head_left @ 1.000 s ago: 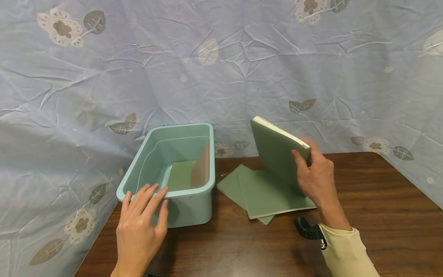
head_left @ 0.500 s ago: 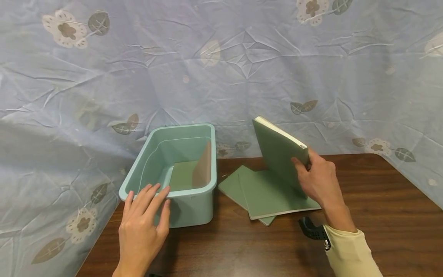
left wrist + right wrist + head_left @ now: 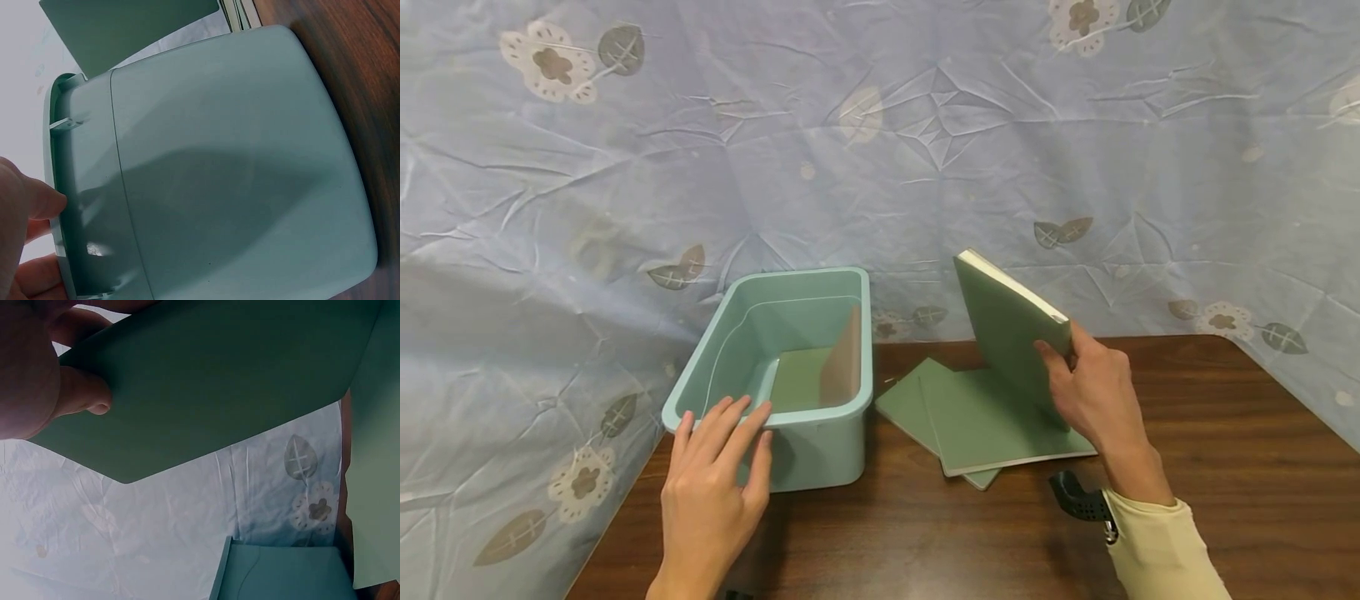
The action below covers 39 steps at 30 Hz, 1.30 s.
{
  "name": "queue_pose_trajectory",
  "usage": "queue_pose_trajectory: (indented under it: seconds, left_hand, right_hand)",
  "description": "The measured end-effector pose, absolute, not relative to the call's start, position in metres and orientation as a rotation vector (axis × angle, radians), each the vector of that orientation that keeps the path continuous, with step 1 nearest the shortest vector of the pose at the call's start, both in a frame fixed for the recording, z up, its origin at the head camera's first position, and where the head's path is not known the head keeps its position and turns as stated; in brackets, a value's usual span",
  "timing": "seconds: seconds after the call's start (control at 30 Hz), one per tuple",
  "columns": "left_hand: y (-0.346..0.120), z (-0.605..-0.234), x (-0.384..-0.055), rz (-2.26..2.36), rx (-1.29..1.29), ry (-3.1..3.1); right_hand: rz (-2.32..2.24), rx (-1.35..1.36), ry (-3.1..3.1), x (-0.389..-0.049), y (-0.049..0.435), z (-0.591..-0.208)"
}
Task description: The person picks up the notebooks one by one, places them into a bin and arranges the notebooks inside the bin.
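My right hand [image 3: 1093,387] pinches a thick green notebook [image 3: 1011,325] by its near end, thumb on the cover facing left. The notebook stands tilted, cream page edges upward, over green notebooks [image 3: 1000,421] that lie overlapped on the table. Whether its lower edge touches them I cannot tell. My left hand [image 3: 715,492] rests its fingers on the near rim of a light teal plastic bin [image 3: 816,454], thumb against the outside. In the left wrist view the thumb [image 3: 47,199] touches the rim. Inside the bin lies a flat green notebook [image 3: 797,379], with a brownish panel [image 3: 842,358] upright along the right wall.
The dark wood-grain table [image 3: 940,542] runs back to a hanging pale blue floral cloth [image 3: 940,183], which also covers the left and right sides. A black strap or mount [image 3: 1078,500] sits at the right wrist beside a pale yellow sleeve [image 3: 1157,542].
Everything drifts slightly rightward as the head view shifts. The right hand shifts its hold a little on the raised notebook. The left hand stays on the bin's rim.
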State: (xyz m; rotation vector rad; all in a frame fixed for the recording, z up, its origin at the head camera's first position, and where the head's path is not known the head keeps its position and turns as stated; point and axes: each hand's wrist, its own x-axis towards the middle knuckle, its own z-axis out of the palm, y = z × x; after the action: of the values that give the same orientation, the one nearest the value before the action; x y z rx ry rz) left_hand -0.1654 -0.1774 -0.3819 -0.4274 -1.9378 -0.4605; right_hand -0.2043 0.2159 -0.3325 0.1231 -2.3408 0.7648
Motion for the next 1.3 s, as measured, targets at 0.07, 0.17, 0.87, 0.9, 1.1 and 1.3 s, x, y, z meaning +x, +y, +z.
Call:
queue_pose_trajectory:
  seconds: [0.07, 0.17, 0.87, 0.9, 1.1, 1.3]
  left_hand:
    - [-0.177, -0.382, -0.165, -0.461, -0.427, -1.937]
    - [-0.177, -0.382, -0.165, -0.460, -0.427, -1.935]
    - [-0.178, -0.379, -0.165, -0.477, -0.426, -1.945]
    - [-0.178, -0.379, -0.165, -0.475, -0.426, -1.947]
    - [-0.177, -0.378, -0.164, -0.463, -0.420, -1.980]
    - [-0.178, -0.379, -0.164, -0.462, -0.418, -1.971]
  right_hand:
    - [0.768, 0.127, -2.320, -0.205, 0.216, -0.334]
    - [0.772, 0.127, -2.293, -0.207, 0.215, -0.336]
    - [1.113, 0.081, -2.013, -0.207, 0.184, -0.324]
    - [1.123, 0.083, -2.000, -0.206, 0.182, -0.323]
    - [1.167, 0.112, -1.942, -0.201, 0.169, -0.318]
    - [1.188, 0.156, -1.934, -0.198, 0.154, -0.314]
